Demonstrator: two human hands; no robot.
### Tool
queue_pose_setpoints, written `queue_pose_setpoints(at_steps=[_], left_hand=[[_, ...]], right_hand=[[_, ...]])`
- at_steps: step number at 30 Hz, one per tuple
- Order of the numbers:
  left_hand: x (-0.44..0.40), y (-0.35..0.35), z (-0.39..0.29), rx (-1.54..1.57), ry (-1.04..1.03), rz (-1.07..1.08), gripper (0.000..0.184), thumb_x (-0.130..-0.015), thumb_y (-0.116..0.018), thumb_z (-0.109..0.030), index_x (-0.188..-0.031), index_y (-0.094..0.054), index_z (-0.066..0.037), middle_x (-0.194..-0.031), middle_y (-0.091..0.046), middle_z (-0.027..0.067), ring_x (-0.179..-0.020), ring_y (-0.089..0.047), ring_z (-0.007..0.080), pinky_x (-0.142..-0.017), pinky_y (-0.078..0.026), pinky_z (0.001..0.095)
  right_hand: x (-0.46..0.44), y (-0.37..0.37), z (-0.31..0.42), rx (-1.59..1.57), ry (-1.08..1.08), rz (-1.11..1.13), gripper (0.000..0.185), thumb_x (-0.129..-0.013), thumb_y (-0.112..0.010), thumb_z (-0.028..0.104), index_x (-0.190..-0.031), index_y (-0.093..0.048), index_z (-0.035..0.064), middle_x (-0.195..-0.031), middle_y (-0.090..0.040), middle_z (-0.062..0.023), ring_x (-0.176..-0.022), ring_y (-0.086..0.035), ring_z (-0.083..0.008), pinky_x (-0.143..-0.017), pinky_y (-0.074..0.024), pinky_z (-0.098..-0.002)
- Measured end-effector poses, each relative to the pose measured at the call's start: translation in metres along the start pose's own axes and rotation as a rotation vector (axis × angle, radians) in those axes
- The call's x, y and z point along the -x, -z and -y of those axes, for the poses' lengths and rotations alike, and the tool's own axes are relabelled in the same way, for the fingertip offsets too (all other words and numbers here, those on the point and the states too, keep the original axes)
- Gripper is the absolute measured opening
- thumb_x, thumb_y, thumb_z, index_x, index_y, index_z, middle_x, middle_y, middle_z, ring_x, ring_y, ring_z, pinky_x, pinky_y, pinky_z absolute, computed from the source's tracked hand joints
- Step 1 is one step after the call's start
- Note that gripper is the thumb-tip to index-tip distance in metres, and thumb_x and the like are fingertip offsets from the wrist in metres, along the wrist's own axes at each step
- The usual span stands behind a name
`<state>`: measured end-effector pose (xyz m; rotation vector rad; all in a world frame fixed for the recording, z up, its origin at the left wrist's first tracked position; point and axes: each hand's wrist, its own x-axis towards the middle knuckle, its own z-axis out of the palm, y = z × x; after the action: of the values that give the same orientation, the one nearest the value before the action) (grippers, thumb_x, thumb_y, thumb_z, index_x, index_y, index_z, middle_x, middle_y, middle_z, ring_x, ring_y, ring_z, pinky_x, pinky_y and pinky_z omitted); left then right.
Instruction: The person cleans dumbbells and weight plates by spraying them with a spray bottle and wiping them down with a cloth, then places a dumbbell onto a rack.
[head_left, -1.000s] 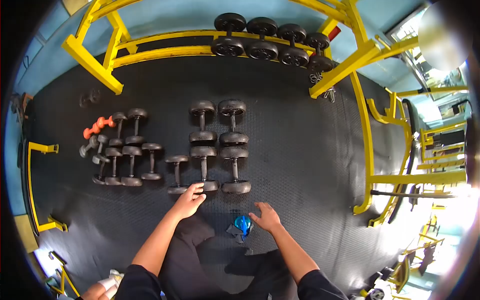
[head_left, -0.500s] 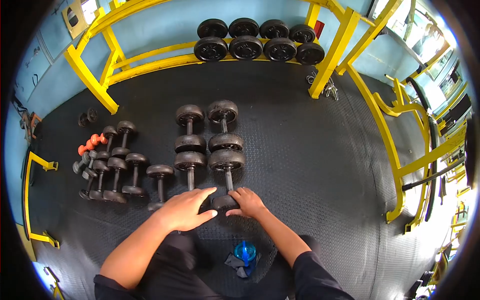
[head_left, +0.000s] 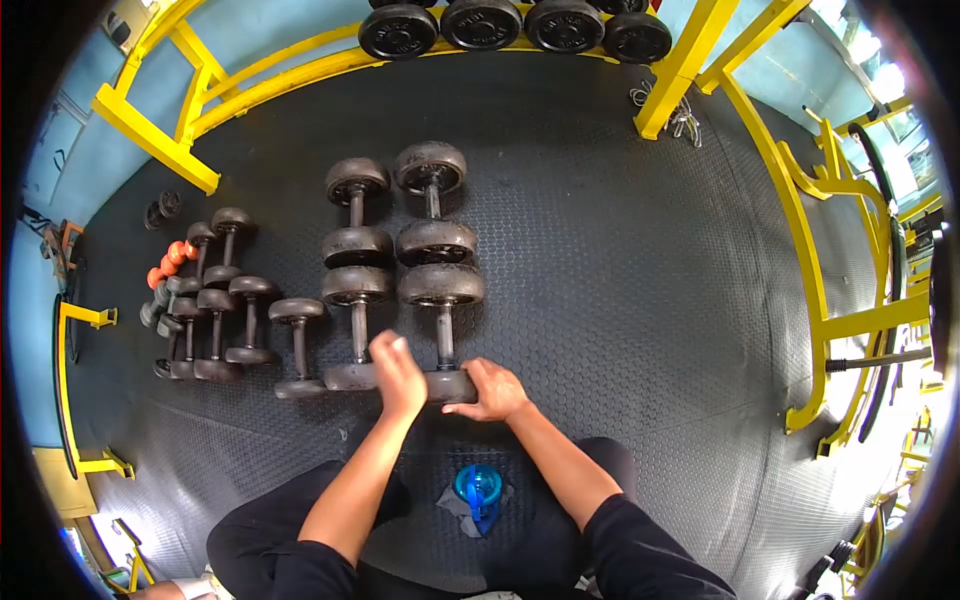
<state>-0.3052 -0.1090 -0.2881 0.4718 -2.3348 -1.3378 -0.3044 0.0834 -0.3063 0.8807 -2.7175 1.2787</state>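
Observation:
On the dark floor in front of me, a large black dumbbell (head_left: 445, 330) lies lengthwise, its near weight between my hands. My right hand (head_left: 494, 390) wraps around that weight from the right, thumb on the near side. My left hand (head_left: 399, 378) is upright at the weight's left side, fingers stretched forward and partly blurred; whether it presses on the weight I cannot tell. Just left lies a second large dumbbell (head_left: 359, 330), its near weight partly behind my left hand. Beyond them are two more large dumbbells, the left (head_left: 357, 207) and the right (head_left: 433, 198).
Smaller black dumbbells (head_left: 250, 318) and orange dumbbells (head_left: 172, 262) lie to the left. A blue bottle (head_left: 478, 486) on a grey cloth stands between my legs. Yellow frames (head_left: 790, 240) rise at the back and right. Heavy dumbbells (head_left: 565, 25) rest on the back rack.
My left hand has turned upright and moved to the near weight's left side. My right hand stays at the same weight. The view has tilted downward.

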Motion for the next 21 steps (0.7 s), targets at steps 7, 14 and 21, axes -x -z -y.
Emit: queue_pose_setpoints(at_steps=[7, 14, 21], left_hand=[[-0.035, 0.041, -0.078, -0.095, -0.292, 0.731, 0.020, -0.102, -0.056, -0.022, -0.103, -0.062, -0.002, -0.097, -0.063, 0.0130, -0.084, -0.062, 0.0233, -0.076, -0.051, 0.0352], [0.030, 0.056, 0.000, -0.094, -0.205, 0.880, 0.060, -0.101, -0.052, -0.039, -0.142, -0.045, 0.004, -0.149, -0.042, 0.0277, -0.141, -0.039, 0.0400, -0.117, -0.030, 0.0441], [0.063, -0.006, 0.083, 0.152, 0.205, 0.690, 0.057, -0.106, -0.034, -0.046, -0.130, -0.058, 0.000, -0.130, -0.062, 0.0193, -0.125, -0.056, 0.0329, -0.111, -0.037, 0.0400]], right_hand=[[-0.009, 0.005, 0.040, 0.153, -0.109, 0.147, 0.075, -0.074, -0.071, 0.071, -0.100, -0.058, 0.0016, -0.091, -0.067, -0.0199, -0.088, -0.068, -0.0373, -0.080, -0.0556, -0.0466], [0.034, 0.026, 0.018, 0.124, -0.170, 0.093, 0.077, -0.071, -0.074, 0.071, -0.104, -0.058, 0.0030, -0.092, -0.068, -0.0192, -0.083, -0.070, -0.0377, -0.073, -0.0579, -0.0463], [0.078, 0.000, -0.016, -0.043, -0.206, -0.173, 0.079, -0.066, -0.085, 0.058, -0.113, -0.056, 0.0011, -0.109, -0.063, -0.0165, -0.102, -0.065, -0.0355, -0.086, -0.0543, -0.0451]])
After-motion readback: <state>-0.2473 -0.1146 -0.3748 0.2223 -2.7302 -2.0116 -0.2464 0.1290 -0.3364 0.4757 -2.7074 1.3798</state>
